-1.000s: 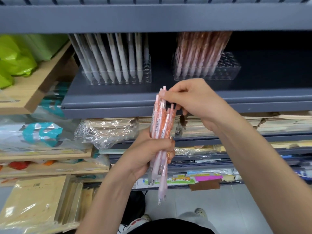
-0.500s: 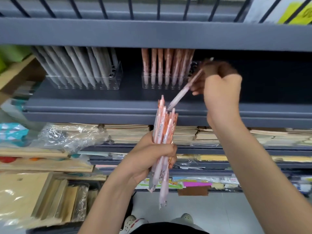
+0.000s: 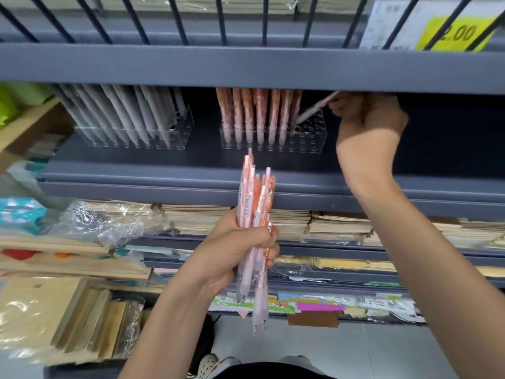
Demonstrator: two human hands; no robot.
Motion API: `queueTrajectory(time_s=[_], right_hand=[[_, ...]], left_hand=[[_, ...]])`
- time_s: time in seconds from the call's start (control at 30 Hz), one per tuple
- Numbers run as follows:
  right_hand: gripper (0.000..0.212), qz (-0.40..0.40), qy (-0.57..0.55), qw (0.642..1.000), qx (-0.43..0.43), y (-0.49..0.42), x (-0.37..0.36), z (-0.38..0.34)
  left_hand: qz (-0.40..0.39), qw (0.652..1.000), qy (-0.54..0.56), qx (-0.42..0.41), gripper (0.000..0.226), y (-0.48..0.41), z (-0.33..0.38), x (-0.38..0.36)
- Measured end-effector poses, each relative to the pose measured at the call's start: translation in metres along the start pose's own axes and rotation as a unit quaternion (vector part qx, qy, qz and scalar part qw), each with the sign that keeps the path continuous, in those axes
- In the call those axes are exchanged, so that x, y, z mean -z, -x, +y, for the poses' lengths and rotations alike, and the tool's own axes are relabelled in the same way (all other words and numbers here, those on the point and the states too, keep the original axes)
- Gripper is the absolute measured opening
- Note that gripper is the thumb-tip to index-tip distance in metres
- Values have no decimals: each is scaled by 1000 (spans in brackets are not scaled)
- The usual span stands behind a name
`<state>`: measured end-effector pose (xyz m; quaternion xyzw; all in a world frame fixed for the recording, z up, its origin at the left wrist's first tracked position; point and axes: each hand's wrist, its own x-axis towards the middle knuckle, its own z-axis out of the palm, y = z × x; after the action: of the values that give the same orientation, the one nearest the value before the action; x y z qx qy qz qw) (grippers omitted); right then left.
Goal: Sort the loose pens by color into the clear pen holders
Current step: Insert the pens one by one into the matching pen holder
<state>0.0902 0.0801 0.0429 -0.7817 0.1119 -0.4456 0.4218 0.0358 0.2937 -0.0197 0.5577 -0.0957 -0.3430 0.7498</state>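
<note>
My left hand [image 3: 237, 253] grips a bundle of pink pens [image 3: 254, 203], upright in front of the grey shelf. My right hand [image 3: 369, 124] reaches under the upper shelf and pinches a single pink pen [image 3: 314, 109], tilted, with its tip down at the right-hand holes of a clear pen holder [image 3: 308, 144]. That holder has a row of pink pens [image 3: 257, 113] standing in its left part. A second clear pen holder [image 3: 164, 143] to the left is packed with white pens [image 3: 123, 113].
The grey upper shelf [image 3: 246, 67] hangs low over the holders; a yellow price tag [image 3: 453, 34] sits at top right. Stacks of notebooks [image 3: 338, 224] fill the shelves below. Wooden boards [image 3: 41, 318] and plastic wrap [image 3: 109, 222] lie at left.
My right hand pulled one pink pen from the bundle, carried it up and right, and now has its tip at the pink holder. The view tilted upward.
</note>
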Motion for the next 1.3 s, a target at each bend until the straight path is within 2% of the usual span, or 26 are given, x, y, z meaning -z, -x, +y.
queueTrajectory(time_s=[0.07, 0.13, 0.27, 0.57, 0.67, 0.8, 0.87, 0.97, 1.07, 1.17, 1.23, 1.3], right_hand=[[37, -41, 84, 995, 23, -8, -4, -2], [35, -69, 152, 984, 62, -14, -10, -8], [35, -136, 155, 978, 42, -23, -18, -18], [41, -170, 199, 965, 10, -27, -25, -24], [37, -167, 166, 972, -11, -25, -25, -25], [22, -126, 77, 986, -81, -17, -17, -26], [24, -126, 32, 986, -101, 2, 1, -28], [28, -199, -44, 966, -162, 57, 39, -32], [31, -299, -81, 918, -248, 119, 67, -41], [34, -350, -101, 879, -309, 168, 74, -49], [36, -353, -74, 881, -305, 191, 72, -52], [41, -341, -25, 902, -263, 204, 70, -50]], left_hand=[[0, 1000, 1, -2, 30, 2, 0, 2], [0, 1000, 0, -3, 28, 4, 0, 5], [-7, 1000, 0, -3, 29, 7, -2, 7], [-13, 1000, 11, 10, 33, 8, -5, 8], [-14, 1000, 21, 13, 31, 9, -6, 9], [6, 999, 40, 17, 26, 9, -5, 11], [30, 998, 49, 14, 26, 8, -5, 12], [69, 994, 85, -4, 27, 7, -4, 15], [93, 991, 98, -23, 28, 5, -3, 16], [125, 987, 95, -46, 23, 2, -4, 15], [145, 983, 98, -54, 22, 1, -5, 13], [156, 981, 100, -56, 22, 0, -5, 12]])
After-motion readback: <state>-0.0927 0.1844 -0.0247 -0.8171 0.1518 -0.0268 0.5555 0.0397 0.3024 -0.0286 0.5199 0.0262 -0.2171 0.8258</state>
